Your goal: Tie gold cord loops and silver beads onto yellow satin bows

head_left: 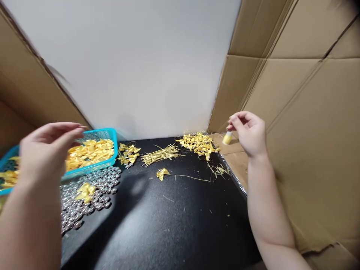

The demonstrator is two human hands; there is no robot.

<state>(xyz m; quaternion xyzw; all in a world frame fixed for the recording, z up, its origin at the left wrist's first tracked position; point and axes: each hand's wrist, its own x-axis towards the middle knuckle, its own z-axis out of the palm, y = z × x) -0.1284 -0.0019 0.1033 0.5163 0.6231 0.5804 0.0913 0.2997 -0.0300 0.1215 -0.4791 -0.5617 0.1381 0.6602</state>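
Observation:
At the left, my left hand (46, 150) is raised, thumb and fingertips pressed together; whether anything thin is between them I cannot make out. It partly hides a turquoise basket (115, 146) of yellow ribbon bows (91, 152). My right hand (249, 131) hovers at the right in a similar pinch, above and beside a small spool of yellow thread or a little bottle (227, 138); what its fingertips hold does not show. Between the hands, a single yellow bow (162, 173) with a long thin tie lies on the black table (174, 221).
Many shiny silver beads (104, 183) spread before the basket, a yellow bow (86, 192) on top. A bundle of gold twist ties (161, 154) lies mid-table. Beaded bows (199, 144) are heaped at back right, near tie scraps (219, 170). Cardboard walls (317, 123) stand at both sides.

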